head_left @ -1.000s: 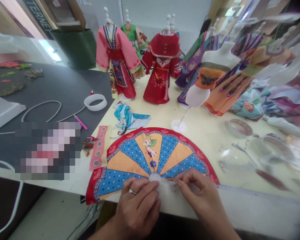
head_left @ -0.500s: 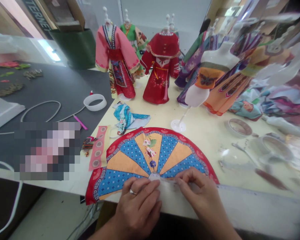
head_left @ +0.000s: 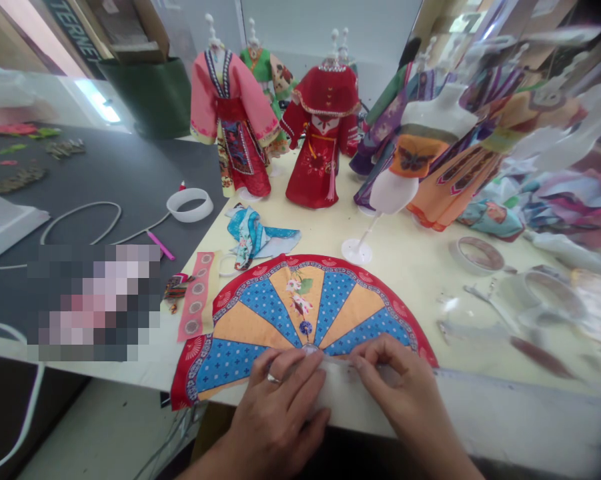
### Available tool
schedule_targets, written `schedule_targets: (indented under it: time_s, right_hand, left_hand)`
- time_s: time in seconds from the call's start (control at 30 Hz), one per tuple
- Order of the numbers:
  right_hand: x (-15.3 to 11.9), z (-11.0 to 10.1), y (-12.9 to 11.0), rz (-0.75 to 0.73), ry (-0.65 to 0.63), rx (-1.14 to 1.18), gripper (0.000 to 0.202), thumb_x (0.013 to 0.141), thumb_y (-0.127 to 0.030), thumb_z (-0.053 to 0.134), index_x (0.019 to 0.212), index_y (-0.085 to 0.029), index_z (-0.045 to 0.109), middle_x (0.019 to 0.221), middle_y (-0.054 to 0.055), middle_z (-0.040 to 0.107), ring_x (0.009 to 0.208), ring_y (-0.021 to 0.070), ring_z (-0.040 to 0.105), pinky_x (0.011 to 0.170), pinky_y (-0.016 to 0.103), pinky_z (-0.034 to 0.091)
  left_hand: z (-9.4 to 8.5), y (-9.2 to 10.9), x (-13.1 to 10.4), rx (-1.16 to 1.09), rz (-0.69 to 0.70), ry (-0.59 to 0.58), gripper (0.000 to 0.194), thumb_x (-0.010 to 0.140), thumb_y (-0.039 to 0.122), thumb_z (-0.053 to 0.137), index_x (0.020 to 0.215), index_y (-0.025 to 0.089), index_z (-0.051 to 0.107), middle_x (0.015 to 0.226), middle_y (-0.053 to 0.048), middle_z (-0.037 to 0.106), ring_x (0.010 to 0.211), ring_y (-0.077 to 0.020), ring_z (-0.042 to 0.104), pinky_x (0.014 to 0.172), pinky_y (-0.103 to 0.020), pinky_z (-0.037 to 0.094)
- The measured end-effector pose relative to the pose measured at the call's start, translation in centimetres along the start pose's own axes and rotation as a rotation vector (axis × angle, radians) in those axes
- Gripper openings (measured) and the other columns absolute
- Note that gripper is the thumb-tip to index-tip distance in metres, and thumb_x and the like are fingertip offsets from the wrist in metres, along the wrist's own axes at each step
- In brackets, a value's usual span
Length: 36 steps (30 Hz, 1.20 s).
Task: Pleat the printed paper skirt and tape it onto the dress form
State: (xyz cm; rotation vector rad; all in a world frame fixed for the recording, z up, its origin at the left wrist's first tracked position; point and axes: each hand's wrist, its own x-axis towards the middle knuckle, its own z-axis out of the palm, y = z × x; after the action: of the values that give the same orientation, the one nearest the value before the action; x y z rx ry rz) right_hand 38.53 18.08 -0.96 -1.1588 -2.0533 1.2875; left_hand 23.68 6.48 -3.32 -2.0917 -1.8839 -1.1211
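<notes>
A half-round fabric piece (head_left: 337, 297) lies flat before me, with blue and orange wedges, a red printed border and embroidered flowers. My left hand (head_left: 285, 393), a ring on one finger, rests its fingertips on the straight edge by the small pale half-circle (head_left: 310, 349) at its centre. That hand's thumb sits apart, lower down. To the right, my right hand (head_left: 397, 377) pinches a thin whitish strip (head_left: 337, 363) that looks like tape, running along the edge between both hands. The left fingers hide the strip's other end.
Behind stand small costumes on white stands, among them a pink robe (head_left: 230, 120), a red dress (head_left: 320, 140) and a butterfly top (head_left: 414, 155). A pink printed strip (head_left: 197, 293), blue cloth (head_left: 260, 233) and tape rolls (head_left: 190, 205) lie around. The table's front edge is close.
My left fingers have shifted slightly right along the fabric's straight edge, and the thumb has spread further from them. My right hand and the fabric look unmoved.
</notes>
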Motion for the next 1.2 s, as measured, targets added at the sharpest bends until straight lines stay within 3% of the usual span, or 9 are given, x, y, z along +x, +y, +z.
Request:
schedule_targets:
  time_s: [0.53, 1.2]
  right_hand:
    - [0.22, -0.06, 0.09, 0.003, -0.001, -0.025, 0.026, 0.082, -0.034, 0.053, 0.061, -0.021, 0.043, 0.066, 0.001, 0.059, 0.067, 0.0193, 0.056, 0.066, 0.034, 0.045]
    - [0.04, -0.24, -0.07, 0.016, 0.008, -0.032, 0.024, 0.082, -0.036, 0.056, 0.065, -0.021, 0.049, 0.07, 0.002, 0.062, 0.068, 0.019, 0.058, 0.065, 0.031, 0.047]
  left_hand:
    - [-0.17, -0.04, -0.01, 0.006, -0.01, -0.061, 0.04, 0.076, 0.02, 0.061, 0.115, 0.008, 0.058, 0.117, -0.013, 0.064, 0.105, -0.0292, 0.052, 0.092, -0.047, 0.034]
    - [0.03, 0.01, 0.02, 0.024, -0.011, -0.029, 0.035, 0.076, 0.021, 0.061, 0.109, 0.01, 0.061, 0.114, -0.013, 0.066, 0.102, -0.0283, 0.055, 0.091, -0.046, 0.035]
